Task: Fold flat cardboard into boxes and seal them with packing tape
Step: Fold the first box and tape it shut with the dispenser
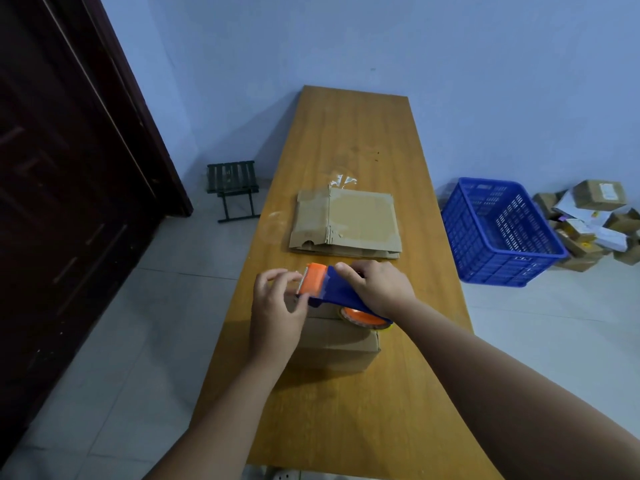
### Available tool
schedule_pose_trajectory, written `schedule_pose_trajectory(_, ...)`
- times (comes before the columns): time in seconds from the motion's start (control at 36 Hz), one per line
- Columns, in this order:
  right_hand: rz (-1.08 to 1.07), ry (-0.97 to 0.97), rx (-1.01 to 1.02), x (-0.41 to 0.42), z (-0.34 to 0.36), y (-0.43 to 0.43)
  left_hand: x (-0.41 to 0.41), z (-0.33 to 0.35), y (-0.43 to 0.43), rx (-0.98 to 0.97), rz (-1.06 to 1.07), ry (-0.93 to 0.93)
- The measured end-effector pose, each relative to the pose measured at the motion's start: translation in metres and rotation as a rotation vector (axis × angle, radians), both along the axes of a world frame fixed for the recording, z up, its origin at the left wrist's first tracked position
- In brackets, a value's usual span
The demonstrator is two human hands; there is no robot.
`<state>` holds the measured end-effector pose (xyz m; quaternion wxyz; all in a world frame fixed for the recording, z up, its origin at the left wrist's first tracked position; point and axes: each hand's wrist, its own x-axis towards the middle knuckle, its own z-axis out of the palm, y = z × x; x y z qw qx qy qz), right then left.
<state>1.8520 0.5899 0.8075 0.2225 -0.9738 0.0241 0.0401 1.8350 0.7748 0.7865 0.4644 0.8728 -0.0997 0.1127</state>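
A folded cardboard box (341, 346) stands on the wooden table (353, 133), close to me. Above it my right hand (379, 287) grips a blue and orange tape dispenser (332, 289), whose tape roll (365, 317) hangs at the box's right edge. My left hand (275, 306) is at the dispenser's orange front end, fingers curled at the blade; whether they pinch the tape end is too small to tell. A stack of flat cardboard (349, 223) lies farther along the table, with a scrap of clear tape behind it.
A blue plastic crate (498, 233) stands on the floor to the right of the table, with a pile of small parcels (595, 220) beyond it. A small dark folding stool (232, 188) stands at the left by the dark door (69, 168).
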Motion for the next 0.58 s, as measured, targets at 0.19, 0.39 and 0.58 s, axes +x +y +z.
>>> schedule_pose_trajectory(0.19, -0.062, -0.016, 0.031, -0.002, -0.001, -0.003, 0.013, 0.005, 0.003, -0.634, 0.321, 0.440)
schedule_pose_trajectory(0.39, -0.130, -0.045, 0.021, -0.005, -0.002, 0.005, 0.008, -0.011, 0.010, -0.808, 0.453, 0.624)
schedule_pose_trajectory(0.58, -0.107, -0.038, 0.110, -0.014, -0.001, -0.001, 0.004, -0.028, 0.016, -0.901, 0.503, 0.759)
